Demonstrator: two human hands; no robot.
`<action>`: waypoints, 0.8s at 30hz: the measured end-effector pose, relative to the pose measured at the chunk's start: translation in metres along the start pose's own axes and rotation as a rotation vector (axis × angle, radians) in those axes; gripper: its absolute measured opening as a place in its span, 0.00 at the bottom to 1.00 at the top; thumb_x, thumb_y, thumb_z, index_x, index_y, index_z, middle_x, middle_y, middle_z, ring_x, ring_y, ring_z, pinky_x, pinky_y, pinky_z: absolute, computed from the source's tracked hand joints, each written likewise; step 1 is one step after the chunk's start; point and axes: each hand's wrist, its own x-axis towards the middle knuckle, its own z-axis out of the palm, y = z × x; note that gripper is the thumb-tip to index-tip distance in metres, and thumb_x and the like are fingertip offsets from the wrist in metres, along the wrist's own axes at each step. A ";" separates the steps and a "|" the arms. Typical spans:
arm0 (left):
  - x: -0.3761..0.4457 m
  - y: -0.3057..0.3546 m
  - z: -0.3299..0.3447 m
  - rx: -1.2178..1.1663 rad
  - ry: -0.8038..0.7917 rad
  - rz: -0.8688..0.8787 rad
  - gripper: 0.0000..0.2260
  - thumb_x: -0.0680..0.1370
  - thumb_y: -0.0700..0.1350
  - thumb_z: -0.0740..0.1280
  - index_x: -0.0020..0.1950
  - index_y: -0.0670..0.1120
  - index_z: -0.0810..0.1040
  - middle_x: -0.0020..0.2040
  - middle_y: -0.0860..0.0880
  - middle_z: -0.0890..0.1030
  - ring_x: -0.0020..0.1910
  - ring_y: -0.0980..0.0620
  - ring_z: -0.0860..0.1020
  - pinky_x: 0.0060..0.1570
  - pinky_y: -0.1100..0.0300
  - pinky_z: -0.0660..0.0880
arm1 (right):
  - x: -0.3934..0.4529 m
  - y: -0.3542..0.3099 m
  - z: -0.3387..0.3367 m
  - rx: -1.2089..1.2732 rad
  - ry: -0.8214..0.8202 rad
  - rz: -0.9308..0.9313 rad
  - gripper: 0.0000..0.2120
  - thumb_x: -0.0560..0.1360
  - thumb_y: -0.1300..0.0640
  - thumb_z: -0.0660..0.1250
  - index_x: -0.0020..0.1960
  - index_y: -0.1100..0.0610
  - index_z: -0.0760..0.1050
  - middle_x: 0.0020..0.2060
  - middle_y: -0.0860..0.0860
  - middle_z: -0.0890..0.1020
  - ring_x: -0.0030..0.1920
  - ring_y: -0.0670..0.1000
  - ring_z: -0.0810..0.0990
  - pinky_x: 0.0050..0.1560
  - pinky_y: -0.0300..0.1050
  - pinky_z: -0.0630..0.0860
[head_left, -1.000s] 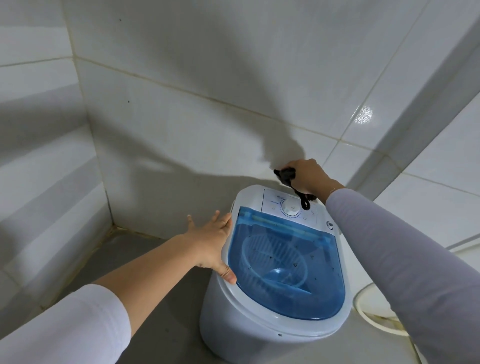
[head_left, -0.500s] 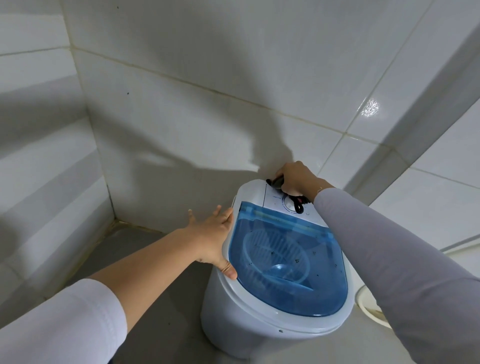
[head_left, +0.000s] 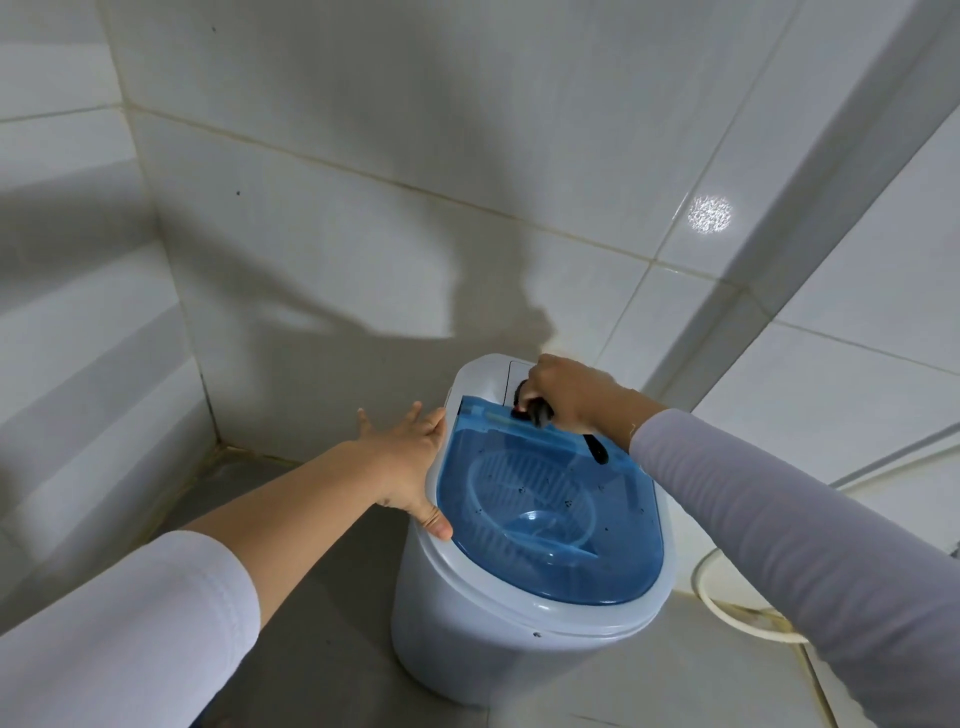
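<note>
A small white washing machine (head_left: 467, 634) with a translucent blue lid (head_left: 545, 525) stands on the grey floor in a tiled corner. My left hand (head_left: 410, 462) rests flat against its left rim, fingers spread, thumb on the lid's edge. My right hand (head_left: 571, 395) grips a bundled black power cord (head_left: 540, 413) over the control panel at the machine's back; the cord's end hangs onto the lid. The panel is mostly hidden by that hand.
White tiled walls (head_left: 363, 234) close in behind and to the left. A white hose (head_left: 727, 608) curves on the floor to the machine's right. Grey floor (head_left: 322, 597) lies open in front and to the left.
My right hand with the cord has come down from behind the machine onto the control panel, toward the lid. My left hand has stayed on the rim.
</note>
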 end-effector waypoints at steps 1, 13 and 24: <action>0.000 0.000 0.000 0.003 0.002 -0.004 0.59 0.64 0.66 0.72 0.77 0.46 0.33 0.78 0.52 0.34 0.77 0.49 0.34 0.70 0.29 0.40 | -0.004 0.000 0.001 -0.034 0.009 -0.023 0.16 0.74 0.66 0.61 0.59 0.55 0.78 0.52 0.53 0.82 0.58 0.54 0.74 0.46 0.40 0.66; 0.000 0.004 -0.001 0.019 -0.012 -0.028 0.59 0.65 0.65 0.72 0.77 0.46 0.33 0.78 0.52 0.35 0.77 0.49 0.34 0.70 0.30 0.40 | -0.019 0.066 -0.046 0.207 0.257 0.199 0.26 0.66 0.77 0.55 0.55 0.58 0.80 0.54 0.56 0.82 0.56 0.56 0.79 0.56 0.41 0.72; 0.001 0.006 -0.003 0.041 -0.028 -0.058 0.59 0.65 0.65 0.72 0.76 0.46 0.32 0.78 0.53 0.34 0.77 0.50 0.34 0.70 0.32 0.39 | 0.016 0.061 0.007 0.248 0.092 0.096 0.26 0.73 0.72 0.58 0.62 0.49 0.77 0.61 0.50 0.80 0.60 0.54 0.77 0.63 0.43 0.73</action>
